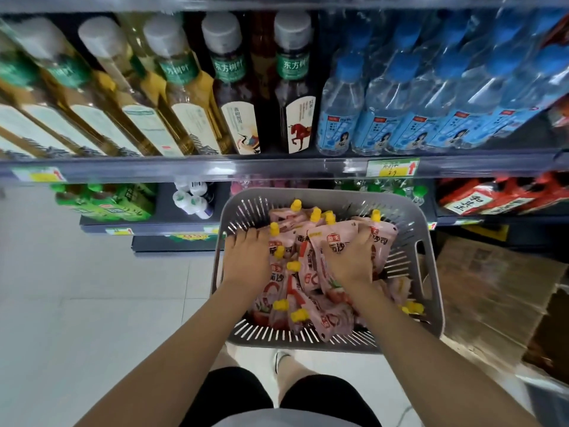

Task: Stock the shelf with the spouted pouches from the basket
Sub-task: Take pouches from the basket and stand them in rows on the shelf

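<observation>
Pale floor tiles (77,288) run along a shop shelf (277,167) whose edge strip crosses just beyond both hands. Above that strip, past the left hand, stand tea bottles (234,87) with grey caps. Past the right hand stand water bottles (338,112) with blue caps, and a yellow price tag (392,167) sits on the strip. Under both hands is a grey slotted basket (432,288) filled with pink spouted pouches (311,303) with yellow caps. The left hand (246,257) lies palm down on the pouches by the basket's left wall, its fingers bent down over them; whether it grips one I cannot tell. The right hand (351,257) is palm down too, its fingers curled round the top of a pouch (383,238) whose yellow cap stands just beyond the fingertips. More pouches lie between the two hands and nearer the wrists. Flattened cardboard (492,288) lies to the right of the right hand, outside the basket.
</observation>
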`<state>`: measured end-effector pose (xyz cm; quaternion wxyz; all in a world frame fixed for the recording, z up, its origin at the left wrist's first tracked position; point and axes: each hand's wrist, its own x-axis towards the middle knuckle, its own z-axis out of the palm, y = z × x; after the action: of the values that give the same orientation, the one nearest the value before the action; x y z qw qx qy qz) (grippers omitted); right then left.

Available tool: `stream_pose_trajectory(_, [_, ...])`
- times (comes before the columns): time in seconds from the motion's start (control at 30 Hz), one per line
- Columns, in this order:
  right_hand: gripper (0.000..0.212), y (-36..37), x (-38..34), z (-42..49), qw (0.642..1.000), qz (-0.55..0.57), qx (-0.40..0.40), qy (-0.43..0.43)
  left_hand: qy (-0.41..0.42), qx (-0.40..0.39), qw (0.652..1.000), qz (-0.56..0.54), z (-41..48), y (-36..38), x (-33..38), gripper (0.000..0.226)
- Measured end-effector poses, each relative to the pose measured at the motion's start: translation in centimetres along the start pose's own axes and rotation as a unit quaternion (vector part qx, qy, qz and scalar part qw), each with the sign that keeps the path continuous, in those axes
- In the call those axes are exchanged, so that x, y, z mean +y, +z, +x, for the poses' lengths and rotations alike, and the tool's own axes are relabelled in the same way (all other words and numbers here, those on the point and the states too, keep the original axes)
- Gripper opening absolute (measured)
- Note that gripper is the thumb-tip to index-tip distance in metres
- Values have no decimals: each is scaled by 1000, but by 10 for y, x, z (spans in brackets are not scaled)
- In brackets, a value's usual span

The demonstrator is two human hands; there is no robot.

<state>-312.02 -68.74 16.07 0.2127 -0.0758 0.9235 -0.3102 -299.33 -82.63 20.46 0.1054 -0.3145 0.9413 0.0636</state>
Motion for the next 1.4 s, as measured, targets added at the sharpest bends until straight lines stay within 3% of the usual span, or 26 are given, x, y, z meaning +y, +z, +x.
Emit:
stream_pose_trajectory(0.13, [124,12,21,-18,986,-157,-49,-2,-14,-15,1000,6,11,7,5,38])
stream_pose_trajectory(0.27, [122,16,19,-20,980,-198,-26,-23,18,-22,1000,-1,23,1,-1,28])
stream_pose_trajectory(0.47, [132,11,10,-9,987,-137,-65,45,108,63,988,-85,-11,-48,-8,9])
stream_pose_trajectory(0.57, [130,9,9,-4,988,-113,-75,73,159,152,965,-145,-34,-86,-17,11])
stream_pose_trajectory(0.73, [127,3,6,-2,991,-85,-74,74,153,212,913,-312,-29,-131,-24,16])
stream_pose_trajectory(0.8, [122,-2,5,-4,993,-70,-62,66,155,175,903,-360,-12,-121,-17,14])
stream_pose_trajectory(0.93, [108,-15,7,-5,996,13,-32,82,92,-27,897,-431,13,-58,7,15])
stream_pose_trajectory(1.03, [82,-24,10,-6,979,173,-32,101,19,57,912,-405,22,-17,26,27])
stream_pose_trajectory(1.13, [73,-29,10,-10,959,257,-46,110,-45,109,962,-245,17,7,46,52])
stream_pose_trajectory(1.27, [70,-30,11,-12,950,283,-71,109,-52,18,991,-119,-3,33,66,88])
stream_pose_trajectory(1.33, [76,-30,13,-13,947,287,-84,116,-54,-34,996,-67,-3,38,64,116])
stream_pose_trajectory(1.4, [81,-32,16,-13,933,318,-99,136,-58,-48,996,-56,0,39,59,130])
